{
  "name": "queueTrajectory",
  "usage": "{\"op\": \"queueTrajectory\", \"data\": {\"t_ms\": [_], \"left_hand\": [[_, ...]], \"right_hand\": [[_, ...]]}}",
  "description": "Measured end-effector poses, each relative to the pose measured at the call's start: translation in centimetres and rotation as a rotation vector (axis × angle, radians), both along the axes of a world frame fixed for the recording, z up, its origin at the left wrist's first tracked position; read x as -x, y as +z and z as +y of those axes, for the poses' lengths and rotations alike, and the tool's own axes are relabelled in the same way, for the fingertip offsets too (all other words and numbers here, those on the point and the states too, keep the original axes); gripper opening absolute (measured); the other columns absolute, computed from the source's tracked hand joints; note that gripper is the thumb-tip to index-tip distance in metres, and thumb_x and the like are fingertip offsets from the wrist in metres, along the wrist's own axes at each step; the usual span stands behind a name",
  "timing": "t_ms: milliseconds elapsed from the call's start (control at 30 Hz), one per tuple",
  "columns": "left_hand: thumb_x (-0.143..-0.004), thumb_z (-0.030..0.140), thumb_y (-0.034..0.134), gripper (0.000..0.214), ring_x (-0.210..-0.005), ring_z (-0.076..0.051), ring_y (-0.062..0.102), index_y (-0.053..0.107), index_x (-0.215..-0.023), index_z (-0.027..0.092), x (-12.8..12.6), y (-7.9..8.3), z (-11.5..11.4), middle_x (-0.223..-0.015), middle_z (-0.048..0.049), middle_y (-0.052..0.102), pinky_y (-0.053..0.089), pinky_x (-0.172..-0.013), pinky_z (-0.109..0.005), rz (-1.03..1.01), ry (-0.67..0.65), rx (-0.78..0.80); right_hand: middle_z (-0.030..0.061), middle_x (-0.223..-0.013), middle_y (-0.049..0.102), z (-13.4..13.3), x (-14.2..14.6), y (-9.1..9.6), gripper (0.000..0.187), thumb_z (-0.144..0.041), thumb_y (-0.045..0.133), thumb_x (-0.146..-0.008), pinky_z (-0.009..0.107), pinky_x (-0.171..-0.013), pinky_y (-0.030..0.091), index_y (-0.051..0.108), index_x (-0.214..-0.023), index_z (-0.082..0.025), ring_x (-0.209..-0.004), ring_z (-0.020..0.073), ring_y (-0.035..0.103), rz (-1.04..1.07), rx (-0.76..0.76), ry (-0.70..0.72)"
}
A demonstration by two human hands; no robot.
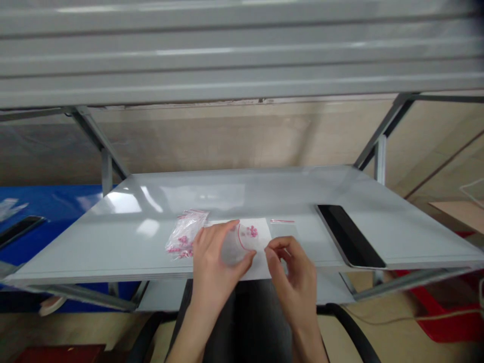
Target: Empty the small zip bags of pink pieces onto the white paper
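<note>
My left hand (214,262) is curled around a small clear zip bag (234,244) with a pink seal line, holding it over a white sheet of paper (260,234). My right hand (293,272) pinches with thumb and forefinger just right of the bag's mouth, above the paper; what it pinches is too small to make out. Several small pink beads (252,231) lie on the paper just beyond the bag. A pile of clear bags with pink contents (185,234) lies to the left of my left hand.
A grey tilted work table (242,196) carries everything. A dark phone or tablet (350,237) lies at the right. One flat empty zip bag (283,224) lies behind the paper. A blue table (45,206) stands left, a red crate (449,312) lower right.
</note>
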State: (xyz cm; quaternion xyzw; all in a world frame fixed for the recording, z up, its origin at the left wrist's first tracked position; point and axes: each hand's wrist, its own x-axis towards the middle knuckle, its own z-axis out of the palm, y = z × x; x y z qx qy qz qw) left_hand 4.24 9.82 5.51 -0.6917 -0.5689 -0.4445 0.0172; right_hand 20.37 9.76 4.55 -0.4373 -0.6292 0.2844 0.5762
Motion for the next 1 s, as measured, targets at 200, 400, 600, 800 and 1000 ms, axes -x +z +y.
{"op": "queueTrajectory", "data": {"t_ms": [200, 400, 600, 800, 1000], "left_hand": [[-0.080, 0.019, 0.073, 0.052, -0.097, -0.027, 0.064, 0.055, -0.128, 0.026, -4.0, -0.7, -3.0, -0.107, -0.0062, 0.067, 0.049, -0.088, -0.043, -0.178, 0.050, -0.066], [-0.069, 0.014, 0.075, 0.069, -0.086, -0.019, 0.063, 0.053, -0.133, 0.025, -2.7, -0.2, -3.8, -0.093, 0.0002, 0.062, 0.053, -0.082, -0.033, -0.417, -0.194, 0.165], [-0.087, 0.018, 0.062, 0.009, -0.082, -0.016, 0.065, 0.069, -0.088, 0.022, -0.6, 0.1, -3.6, -0.082, 0.0005, 0.066, 0.049, -0.077, -0.028, -0.609, -0.349, 0.309], [-0.088, 0.019, 0.064, 0.012, -0.073, -0.013, 0.062, 0.069, -0.078, 0.021, -0.6, -0.2, -3.8, -0.074, 0.0018, 0.065, 0.046, -0.071, -0.023, -0.662, -0.360, 0.328], [-0.086, 0.017, 0.066, 0.013, -0.068, -0.013, 0.061, 0.069, -0.073, 0.020, -0.4, -0.1, -3.8, -0.069, 0.0018, 0.064, 0.045, -0.066, -0.022, -0.662, -0.367, 0.325]], "right_hand": [[0.0054, -0.098, 0.071, -0.9, 0.8, 0.5, 0.026, -0.025, 0.067, -0.083, 0.027, -0.065, 0.053, 0.064, -0.108, -0.022, -0.082, 0.0200, 0.067, 0.126, 0.213, 0.201], [-0.0005, -0.067, 0.065, -0.7, -0.4, 1.2, 0.016, -0.028, 0.063, -0.088, 0.024, -0.060, 0.046, 0.066, -0.076, -0.019, -0.064, 0.0152, 0.061, 0.031, 0.254, 0.229], [-0.0015, -0.061, 0.062, -1.0, -1.3, 1.8, 0.015, -0.023, 0.063, -0.084, 0.023, -0.056, 0.040, 0.067, -0.071, -0.018, -0.058, 0.0132, 0.055, -0.128, 0.224, 0.294], [-0.0016, -0.064, 0.064, -1.1, -0.9, 2.1, 0.010, -0.019, 0.062, -0.082, 0.024, -0.058, 0.042, 0.067, -0.073, -0.019, -0.060, 0.0138, 0.058, -0.187, 0.196, 0.314], [0.0004, -0.071, 0.062, -0.8, -0.8, 2.2, 0.008, -0.016, 0.061, -0.080, 0.027, -0.061, 0.044, 0.063, -0.072, -0.019, -0.067, 0.0164, 0.059, -0.148, 0.139, 0.339]]}}
